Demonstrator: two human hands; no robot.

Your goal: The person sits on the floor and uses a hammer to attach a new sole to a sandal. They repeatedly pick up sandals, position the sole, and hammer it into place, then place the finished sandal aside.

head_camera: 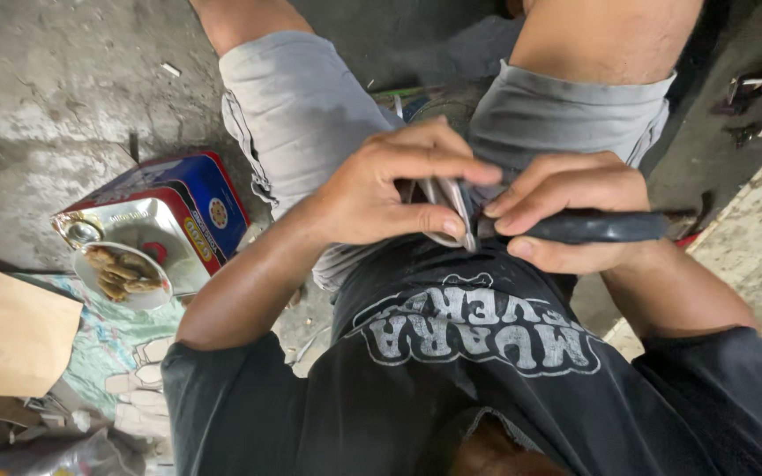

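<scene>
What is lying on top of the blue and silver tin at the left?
On the tin rests a small plate with several brown food pieces. The plate hides part of the tin's top; what is inside the tin cannot be seen.

A rough workshop floor

Stained concrete floor (55,115), metal scraps (756,88) lying loose at the edge, a dented square tin (178,211) and a worn wooden plank (751,229) show it.

The left hand (390,189) pinches thin metal strips (451,207) over the lap. The right hand (566,211) grips a dark-handled tool (601,227) against them. A tin (178,211) sits left.
</scene>
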